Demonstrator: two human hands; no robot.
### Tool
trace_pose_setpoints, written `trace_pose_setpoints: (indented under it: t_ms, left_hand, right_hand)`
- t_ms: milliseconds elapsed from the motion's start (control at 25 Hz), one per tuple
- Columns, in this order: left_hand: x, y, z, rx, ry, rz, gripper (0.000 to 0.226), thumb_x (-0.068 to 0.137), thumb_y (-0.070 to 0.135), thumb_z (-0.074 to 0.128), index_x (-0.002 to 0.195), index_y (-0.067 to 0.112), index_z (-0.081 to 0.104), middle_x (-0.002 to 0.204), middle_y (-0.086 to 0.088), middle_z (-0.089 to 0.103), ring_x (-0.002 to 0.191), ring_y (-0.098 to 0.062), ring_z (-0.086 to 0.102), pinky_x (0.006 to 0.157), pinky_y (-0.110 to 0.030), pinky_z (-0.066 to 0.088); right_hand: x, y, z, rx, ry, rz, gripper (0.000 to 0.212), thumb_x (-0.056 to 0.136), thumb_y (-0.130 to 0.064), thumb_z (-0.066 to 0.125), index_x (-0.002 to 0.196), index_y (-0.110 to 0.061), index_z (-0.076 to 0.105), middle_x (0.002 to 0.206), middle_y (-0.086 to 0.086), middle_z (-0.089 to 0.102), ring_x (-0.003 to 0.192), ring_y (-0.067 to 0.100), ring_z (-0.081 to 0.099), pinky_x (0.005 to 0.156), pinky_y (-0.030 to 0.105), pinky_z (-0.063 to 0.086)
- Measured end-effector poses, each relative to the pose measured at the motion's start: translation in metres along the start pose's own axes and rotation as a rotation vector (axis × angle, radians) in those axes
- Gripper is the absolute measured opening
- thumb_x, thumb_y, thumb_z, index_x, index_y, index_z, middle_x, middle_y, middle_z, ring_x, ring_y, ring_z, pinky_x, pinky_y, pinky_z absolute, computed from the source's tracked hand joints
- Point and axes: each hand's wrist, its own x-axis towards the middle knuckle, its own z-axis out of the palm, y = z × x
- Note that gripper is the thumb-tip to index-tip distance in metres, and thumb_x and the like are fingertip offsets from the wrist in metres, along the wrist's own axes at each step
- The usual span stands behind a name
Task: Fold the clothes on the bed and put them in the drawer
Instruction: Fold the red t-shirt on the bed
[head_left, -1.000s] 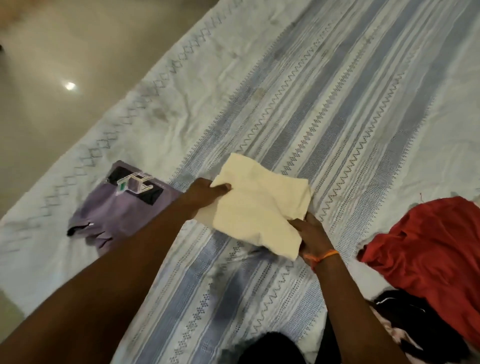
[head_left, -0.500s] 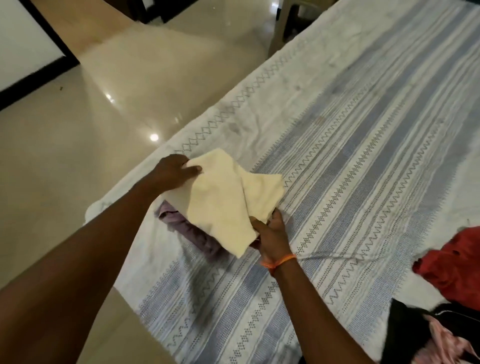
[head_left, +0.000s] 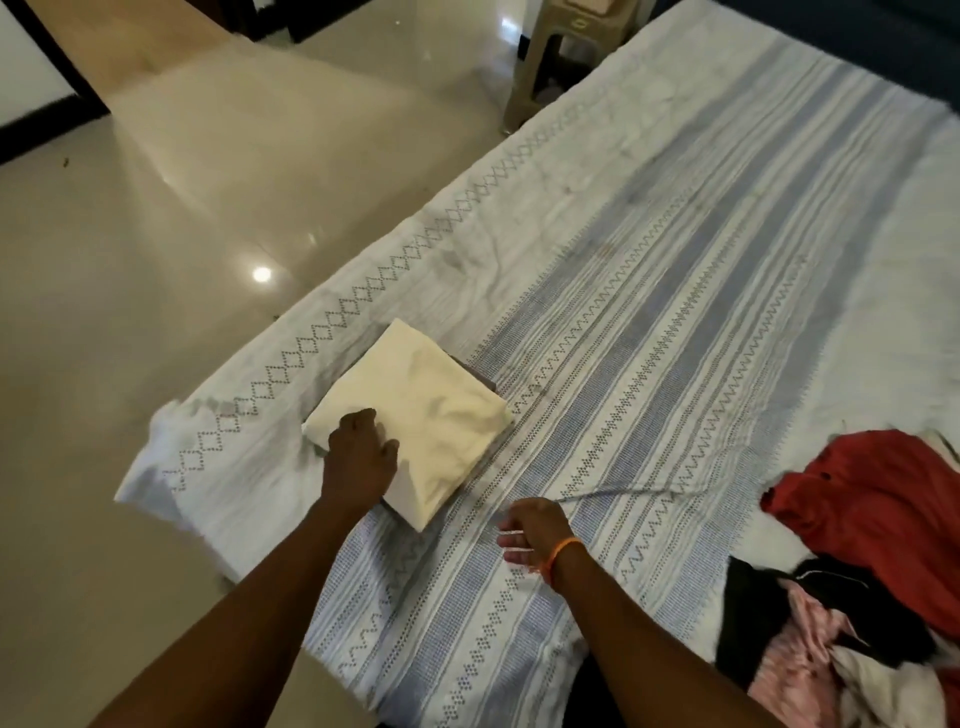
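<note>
Folded cloth: a cream cloth (head_left: 415, 415), folded to a neat square, is lying near the left edge of the bed (head_left: 675, 322), stacked on a darker garment (head_left: 480, 375) of which only a thin sliver is showing at its far side (probably purple, though too little is being shown to be sure).
Left hand: the left hand (head_left: 360, 451) is being pressed flat on the near left corner of the cream cloth, fingers spread and fairly straight.
Right hand: the right hand (head_left: 530, 530) is being held just above the striped bedsheet, near the cloth but apart from it, palm turned leftward, fingers loosely relaxed and nothing being gripped; an orange band (head_left: 560, 552) is being worn at the wrist.
Unfolded pile: a red garment (head_left: 878, 499) is lying crumpled at the right edge, with black (head_left: 769, 603) and pink clothes (head_left: 800, 670) heaped beside it, closer to the person.
Floor: a plastic stool (head_left: 550, 57) is standing beyond the bed's far left side.
</note>
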Motion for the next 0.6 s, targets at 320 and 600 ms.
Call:
trace_pose_setpoints:
  t_ms: [320,600]
  left_hand:
    - [-0.051,0.137,0.027,-0.255,-0.281,-0.048,0.025,0.091,0.019,0.063,0.112,0.006,0.062,0.105,-0.008,0.064,0.105,-0.027,0.06,0.088,-0.028,0.041]
    - [-0.072,0.262,0.071,-0.37,-0.528,-0.091,0.016,0.088,0.006,0.058,0.073,0.008,0.055,0.073,-0.013,0.054,0.063,-0.023,0.05,0.059,-0.03,0.038]
  right_hand:
    - [-0.056,-0.028,-0.098,0.25,0.07,-0.132,0.008,0.098,-0.016,0.053,0.095,-0.011,0.058,0.083,0.012,0.063,0.066,0.025,0.062,0.061,0.033,0.052]
    - [-0.074,-0.019,-0.262,0.419,0.318,-0.103,0.009,0.097,-0.014,0.054,0.088,-0.014,0.056,0.079,0.009,0.06,0.062,0.022,0.058,0.057,0.028,0.046]
